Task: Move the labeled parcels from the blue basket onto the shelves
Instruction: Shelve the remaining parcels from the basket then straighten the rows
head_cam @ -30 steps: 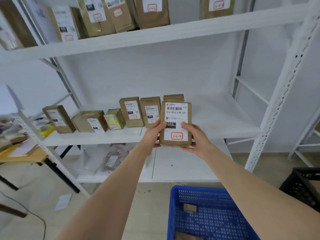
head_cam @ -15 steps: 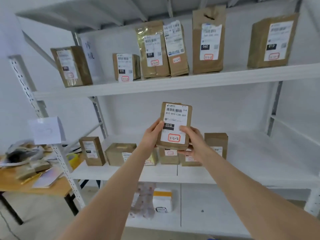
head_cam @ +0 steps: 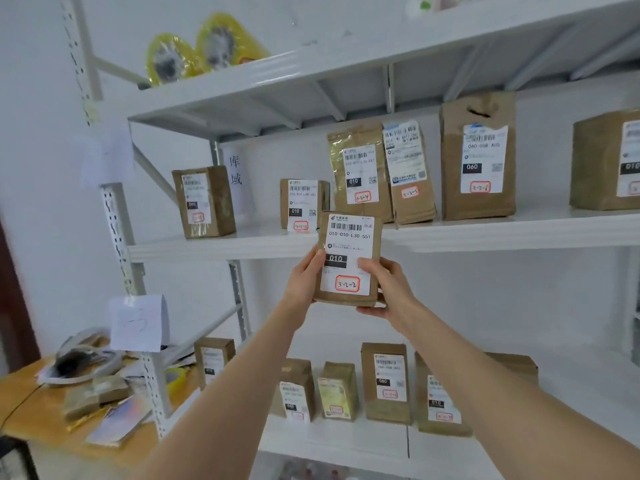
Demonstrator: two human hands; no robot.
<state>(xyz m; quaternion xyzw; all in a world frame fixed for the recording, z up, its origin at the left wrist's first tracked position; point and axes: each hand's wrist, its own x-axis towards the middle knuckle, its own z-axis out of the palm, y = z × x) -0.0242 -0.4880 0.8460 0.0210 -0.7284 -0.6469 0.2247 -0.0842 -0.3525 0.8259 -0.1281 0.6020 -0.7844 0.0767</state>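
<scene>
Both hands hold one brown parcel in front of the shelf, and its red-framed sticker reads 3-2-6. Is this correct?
Not quite. In the head view the left hand and right hand do hold the parcel, but its sticker reads 3-2-2.

Held parcel [head_cam: 349, 259], between left hand [head_cam: 304, 278] and right hand [head_cam: 388, 289]: label reads 010-010-L30-551, black box 010, red-framed sticker 3-2-2
Above right hand, tall parcel [head_cam: 478, 157]: black box 060
Above hands, gold-taped parcel [head_cam: 358, 174]: 010
Wall sheet [head_cam: 236, 171] up-left of left hand: 库域
</scene>
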